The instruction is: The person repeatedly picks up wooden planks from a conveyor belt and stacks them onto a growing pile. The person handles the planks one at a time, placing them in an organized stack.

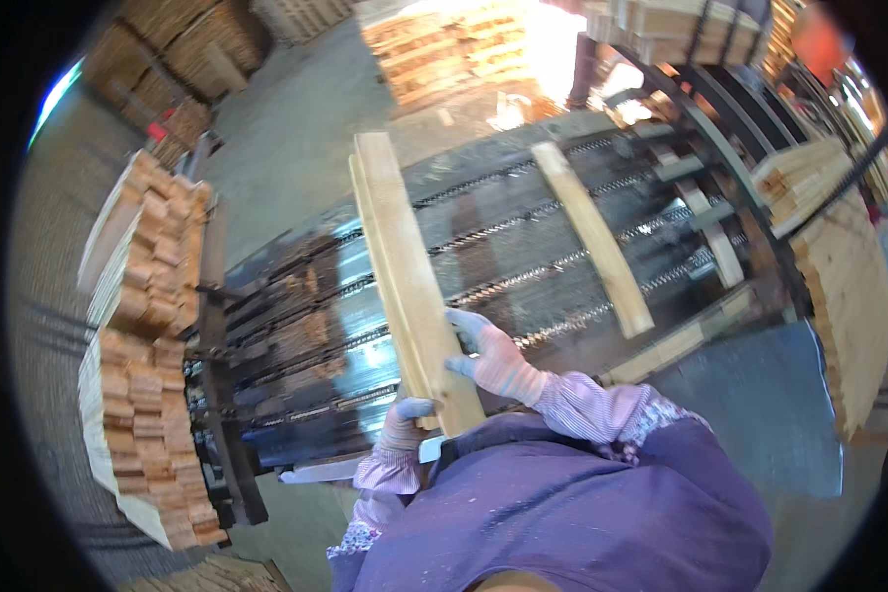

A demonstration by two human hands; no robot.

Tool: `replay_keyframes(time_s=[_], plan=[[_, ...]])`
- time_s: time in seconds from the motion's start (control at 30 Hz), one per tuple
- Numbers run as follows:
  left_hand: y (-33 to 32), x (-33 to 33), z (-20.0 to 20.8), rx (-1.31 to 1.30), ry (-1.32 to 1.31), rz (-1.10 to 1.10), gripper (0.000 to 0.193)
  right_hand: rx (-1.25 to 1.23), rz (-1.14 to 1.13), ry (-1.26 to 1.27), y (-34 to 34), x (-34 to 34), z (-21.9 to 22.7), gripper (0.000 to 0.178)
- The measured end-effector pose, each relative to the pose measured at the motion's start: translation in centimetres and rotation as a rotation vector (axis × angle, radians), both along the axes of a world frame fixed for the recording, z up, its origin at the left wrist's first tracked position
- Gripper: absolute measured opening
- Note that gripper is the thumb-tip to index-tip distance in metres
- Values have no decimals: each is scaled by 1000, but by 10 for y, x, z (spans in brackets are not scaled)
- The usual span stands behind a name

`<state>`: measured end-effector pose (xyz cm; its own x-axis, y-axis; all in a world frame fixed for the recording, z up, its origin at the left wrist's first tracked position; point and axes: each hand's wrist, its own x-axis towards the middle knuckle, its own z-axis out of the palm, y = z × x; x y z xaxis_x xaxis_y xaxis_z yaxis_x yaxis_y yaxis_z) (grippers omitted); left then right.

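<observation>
A dark steel chain conveyor (523,247), ribbed with toothed chains, is flanked by rough stacked wood blocks (143,326) at the left and bundled boards (849,296) at the right, and a second pale plank (594,237) is carried across it. A long, flat, pale plank (409,276) is held above the conveyor's near edge. It is clasped near its lower end by the gloved right hand (493,360), fingers spread on its face, and the gloved left hand (405,419), fingers curled around its bottom edge.

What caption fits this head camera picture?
Two gloved hands, left and right, hold long pale wooden boards above a dark metal chain conveyor.

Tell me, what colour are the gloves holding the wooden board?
Pale whitish-pink, seen in the head view: the left hand and right hand grip the board.
</observation>
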<state>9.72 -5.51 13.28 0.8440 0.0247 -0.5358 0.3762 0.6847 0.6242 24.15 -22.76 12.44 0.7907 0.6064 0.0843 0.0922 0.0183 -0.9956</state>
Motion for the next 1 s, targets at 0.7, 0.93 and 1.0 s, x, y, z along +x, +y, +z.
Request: replay_keyframes(time_s=[0.7,0.93,1.0], plan=[[-53,31,-7,-55,-80,44,82,19,-466,426,-147,111,-66,57],[-70,52,0,-43,-70,-14,78,553,-76,1020,-131,110,-40,52],[-76,56,3,-41,-82,-38,77,444,-102,878,-129,105,-43,57]])
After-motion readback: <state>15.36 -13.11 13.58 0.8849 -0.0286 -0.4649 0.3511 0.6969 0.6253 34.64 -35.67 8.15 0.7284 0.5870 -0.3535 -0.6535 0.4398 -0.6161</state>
